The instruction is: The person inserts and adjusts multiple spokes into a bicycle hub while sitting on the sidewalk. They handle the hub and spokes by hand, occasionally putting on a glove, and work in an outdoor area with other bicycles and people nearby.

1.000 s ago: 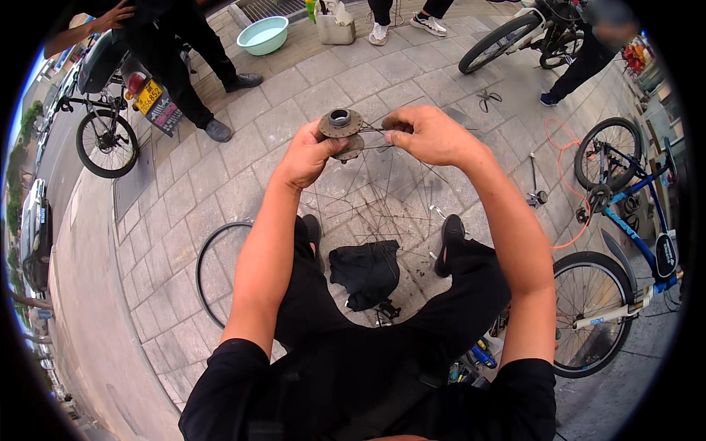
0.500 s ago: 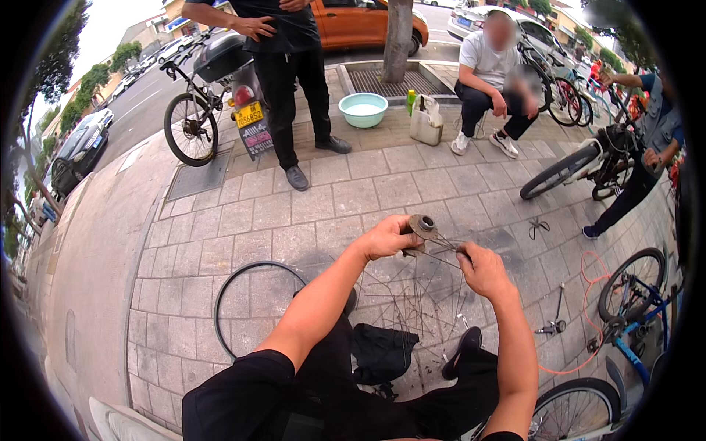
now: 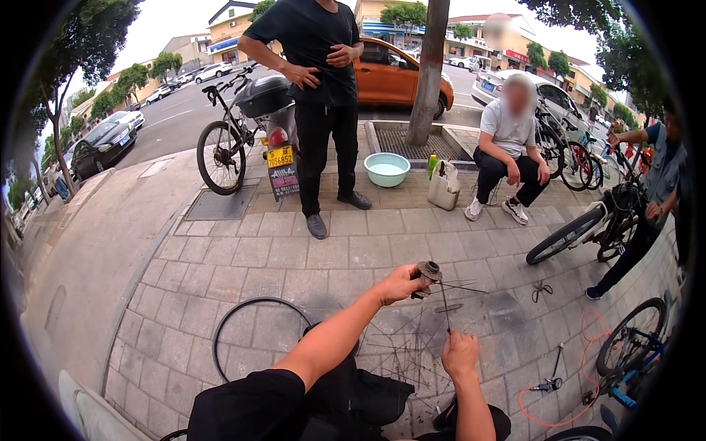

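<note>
My left hand is closed around a dirty bicycle wheel hub, held up in front of me. A few thin spokes stick out from the hub to the right. Lower down and to the right, my right hand is pinched on the end of one spoke, which runs up to the hub. Whether this spoke is still hooked in the hub cannot be made out. Many loose spokes lie scattered on the paving below. A black cloth lies near my legs.
A black hoop, rim or tyre, lies left of my arm. At right are a pump, an orange hose and bicycles. Ahead stand a person, a green basin and a jug; another person sits.
My right hand has moved down and away from the hub, with a spoke now stretched between them. The hub stays in my left hand. The view has tilted upward.
</note>
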Action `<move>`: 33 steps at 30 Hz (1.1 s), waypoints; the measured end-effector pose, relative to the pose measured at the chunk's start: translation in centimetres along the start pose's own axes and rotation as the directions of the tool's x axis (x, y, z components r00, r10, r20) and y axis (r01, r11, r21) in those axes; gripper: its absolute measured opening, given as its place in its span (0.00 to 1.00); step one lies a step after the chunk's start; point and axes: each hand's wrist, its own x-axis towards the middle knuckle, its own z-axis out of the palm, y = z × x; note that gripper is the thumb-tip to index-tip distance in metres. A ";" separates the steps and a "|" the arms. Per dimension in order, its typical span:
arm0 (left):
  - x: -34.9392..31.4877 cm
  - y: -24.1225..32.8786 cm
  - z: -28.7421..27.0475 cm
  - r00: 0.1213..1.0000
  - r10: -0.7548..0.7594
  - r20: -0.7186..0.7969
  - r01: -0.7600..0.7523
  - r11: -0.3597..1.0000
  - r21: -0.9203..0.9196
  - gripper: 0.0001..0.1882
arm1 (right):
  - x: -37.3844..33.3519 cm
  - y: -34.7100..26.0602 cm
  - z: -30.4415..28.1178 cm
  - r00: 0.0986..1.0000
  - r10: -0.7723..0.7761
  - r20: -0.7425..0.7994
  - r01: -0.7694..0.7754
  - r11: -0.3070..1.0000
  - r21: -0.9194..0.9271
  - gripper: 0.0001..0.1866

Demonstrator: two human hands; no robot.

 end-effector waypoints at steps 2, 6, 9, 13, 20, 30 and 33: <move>-0.1 0.5 0.9 1.000 0.003 0.008 -0.003 1.000 -0.002 0.17 | -0.8 -1.7 2.3 0.997 0.076 -0.028 -0.072 0.990 0.123 0.09; -0.2 -1.6 0.4 0.989 -0.057 0.138 0.044 0.994 0.096 0.17 | -0.3 -4.6 3.6 0.985 0.141 -0.105 -0.109 0.958 0.265 0.10; -0.5 -1.8 0.6 0.965 -0.083 0.247 0.047 0.988 0.146 0.18 | 1.9 -6.8 2.7 0.966 0.236 -0.109 -0.188 0.923 0.335 0.10; -0.7 -1.8 1.5 0.968 -0.041 0.246 0.008 0.991 0.134 0.16 | 3.5 -8.2 2.7 0.918 0.368 -0.148 -0.268 0.851 0.451 0.11; -1.3 2.3 3.6 0.974 -0.225 0.004 0.215 0.937 0.273 0.18 | 4.9 -8.2 0.6 0.841 0.539 0.043 -0.449 0.651 0.612 0.16; -1.5 -0.3 4.7 0.965 -0.201 -0.170 0.225 0.965 0.137 0.16 | 5.1 -5.3 -2.9 0.785 0.501 0.364 -0.553 0.302 0.777 0.19; -1.4 0.3 4.9 0.976 -0.149 -0.160 0.184 0.954 0.237 0.15 | 8.5 -4.3 -5.8 0.823 0.501 0.269 -0.523 0.483 0.702 0.26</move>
